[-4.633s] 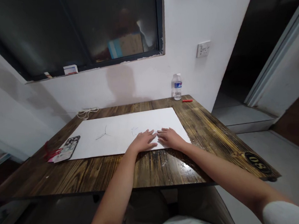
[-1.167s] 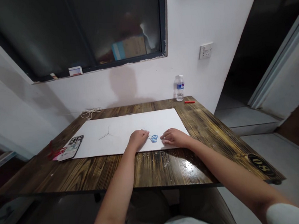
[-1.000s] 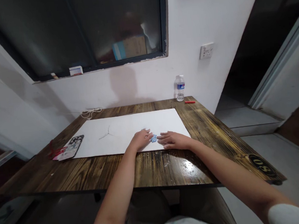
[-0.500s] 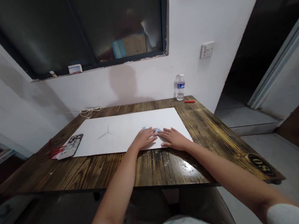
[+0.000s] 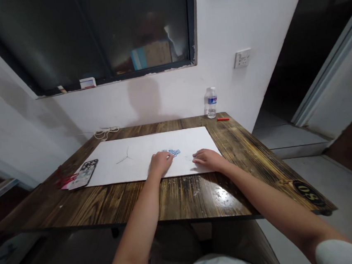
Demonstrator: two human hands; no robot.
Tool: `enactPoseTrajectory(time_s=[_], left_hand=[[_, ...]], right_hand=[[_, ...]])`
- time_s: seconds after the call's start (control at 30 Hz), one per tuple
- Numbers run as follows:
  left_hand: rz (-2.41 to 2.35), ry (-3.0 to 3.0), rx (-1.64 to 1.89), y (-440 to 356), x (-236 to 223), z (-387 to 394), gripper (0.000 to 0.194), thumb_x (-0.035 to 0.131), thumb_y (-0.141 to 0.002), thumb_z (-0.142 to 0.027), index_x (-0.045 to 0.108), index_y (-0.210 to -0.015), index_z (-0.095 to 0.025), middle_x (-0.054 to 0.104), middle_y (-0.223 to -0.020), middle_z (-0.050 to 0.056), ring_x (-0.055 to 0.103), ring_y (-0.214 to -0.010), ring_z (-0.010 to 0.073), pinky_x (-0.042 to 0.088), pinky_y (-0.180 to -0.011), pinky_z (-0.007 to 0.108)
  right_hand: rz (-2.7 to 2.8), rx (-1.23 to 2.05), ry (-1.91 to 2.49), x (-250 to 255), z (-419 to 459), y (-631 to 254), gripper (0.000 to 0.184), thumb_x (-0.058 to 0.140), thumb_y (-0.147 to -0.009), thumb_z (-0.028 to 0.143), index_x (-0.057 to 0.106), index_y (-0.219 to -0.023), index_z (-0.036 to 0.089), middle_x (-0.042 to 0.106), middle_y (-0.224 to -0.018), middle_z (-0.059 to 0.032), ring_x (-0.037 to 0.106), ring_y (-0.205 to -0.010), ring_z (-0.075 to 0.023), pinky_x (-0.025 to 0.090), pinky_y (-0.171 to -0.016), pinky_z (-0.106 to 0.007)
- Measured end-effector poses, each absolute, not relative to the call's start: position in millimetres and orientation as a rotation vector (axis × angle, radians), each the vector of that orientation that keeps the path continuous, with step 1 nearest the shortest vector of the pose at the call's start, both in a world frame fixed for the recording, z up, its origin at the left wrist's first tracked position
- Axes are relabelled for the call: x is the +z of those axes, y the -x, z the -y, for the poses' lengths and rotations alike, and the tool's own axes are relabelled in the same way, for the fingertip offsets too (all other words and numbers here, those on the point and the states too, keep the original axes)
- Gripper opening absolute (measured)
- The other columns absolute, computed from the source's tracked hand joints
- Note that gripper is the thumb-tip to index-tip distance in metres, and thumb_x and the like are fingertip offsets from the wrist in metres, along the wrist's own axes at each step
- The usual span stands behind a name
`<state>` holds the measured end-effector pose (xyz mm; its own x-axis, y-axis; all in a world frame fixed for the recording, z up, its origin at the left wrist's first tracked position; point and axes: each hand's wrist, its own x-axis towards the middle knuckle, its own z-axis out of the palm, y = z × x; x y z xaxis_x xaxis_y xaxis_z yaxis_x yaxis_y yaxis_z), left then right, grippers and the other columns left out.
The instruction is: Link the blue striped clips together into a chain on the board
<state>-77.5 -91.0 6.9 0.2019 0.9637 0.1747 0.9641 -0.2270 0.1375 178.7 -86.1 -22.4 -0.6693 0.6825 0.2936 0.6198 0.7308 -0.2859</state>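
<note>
Several small flat blue-and-white pieces [image 5: 174, 152] lie in a loose cluster on a white board [image 5: 143, 151]. My left hand [image 5: 160, 163] rests at the near left side of the cluster, its fingers curled together and the tips against the nearest pieces. Whatever is under those fingers is hidden. To the right, apart from the pieces, my right hand [image 5: 209, 159] lies low over the board with bent fingers and the thumb apart from them. Faint blue lines show on the board beside its fingertips.
A patterned phone [image 5: 88, 172] and red strings [image 5: 67, 180] lie at the board's left end. Dark thin lines [image 5: 127, 156] mark the board. A water bottle [image 5: 211, 103], a red pen-like stick [image 5: 223, 119] and a white cable [image 5: 106, 133] are along the wooden table's [image 5: 114, 204] back.
The pieces, largely covered by both hands half a second ago, now show further left. My hands have drawn apart, the right one moving rightward, and the left fingers have curled in.
</note>
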Motion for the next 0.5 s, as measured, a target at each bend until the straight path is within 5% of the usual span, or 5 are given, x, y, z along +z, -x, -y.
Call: enactPoseTrajectory(time_s=[0.13,0.3,0.5], left_hand=[[1.908,2.552,-0.372,78.4,-5.9,87.3,0.048,0.037,-0.092,-0.053,0.062,-0.123,-0.025,0.057,-0.134,0.008,0.048,-0.125,0.0264,0.034,-0.104,0.040],[1.790,2.785,-0.113,72.3,-14.1,84.7,0.062,0.028,-0.091,-0.062,0.032,-0.146,-0.034,0.020,-0.158,0.004,0.011,-0.145,0.0293,0.011,-0.111,0.060],[1.502,3.099,-0.050,65.9,-5.2,91.9,0.057,0.027,-0.092,-0.062,0.034,-0.144,-0.040,0.023,-0.156,-0.001,0.013,-0.145,0.0250,0.002,-0.113,0.057]], right_hand=[[2.665,0.353,0.811,-25.8,91.4,-174.7,0.048,0.038,-0.095,0.053,0.060,-0.128,0.025,0.054,-0.137,-0.0082,0.044,-0.132,-0.0245,0.030,-0.111,-0.045],[2.711,0.307,1.024,-33.6,99.1,-166.6,0.062,0.041,-0.091,0.060,0.033,-0.146,0.031,0.025,-0.155,-0.0078,0.019,-0.144,-0.0320,0.019,-0.110,-0.060],[2.570,0.298,1.225,-35.8,97.6,-164.7,0.072,0.038,-0.092,0.059,0.018,-0.152,0.023,0.024,-0.156,-0.0116,0.015,-0.145,-0.0305,0.018,-0.112,-0.059]])
